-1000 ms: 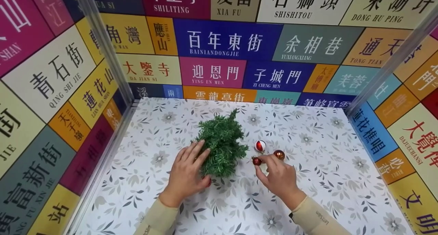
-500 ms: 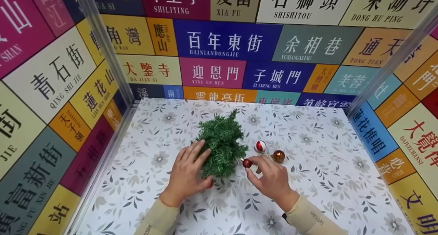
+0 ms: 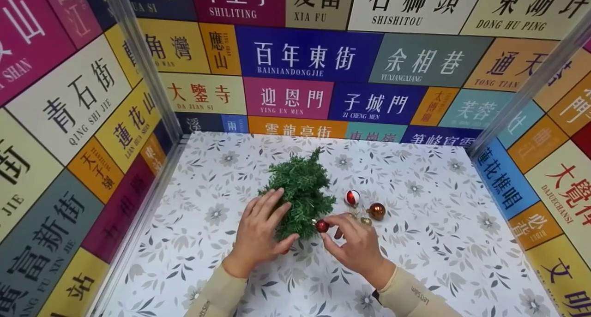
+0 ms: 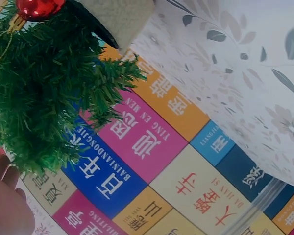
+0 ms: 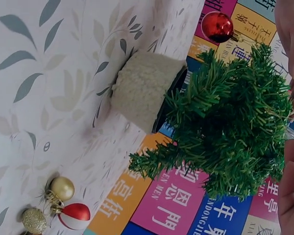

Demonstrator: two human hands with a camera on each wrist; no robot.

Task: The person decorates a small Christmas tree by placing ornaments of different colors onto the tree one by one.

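Observation:
A small green Christmas tree (image 3: 302,188) stands on the table, its cream pot (image 5: 144,90) seen in the right wrist view. My left hand (image 3: 261,229) rests on its left side, fingers spread over the branches. My right hand (image 3: 358,245) pinches a small dark red bauble (image 3: 322,225) between thumb and fingertip, close to the tree's lower right branches. A shiny red bauble (image 5: 217,27) hangs on the tree's other side, near my left thumb and mostly hidden in the head view. The left wrist view shows only part of the left hand (image 4: 10,200).
Right of the tree lie a red-and-white bauble (image 3: 352,197), a copper bauble (image 3: 377,211) and a gold bauble (image 5: 61,188). Beside them is a glittery gold bauble (image 5: 34,220). Sign-covered panels (image 3: 304,54) enclose the flower-patterned table (image 3: 415,261) at back and sides.
My right hand has moved left from the loose baubles toward the tree, bringing the dark red bauble. My left hand has shifted slightly right on the branches.

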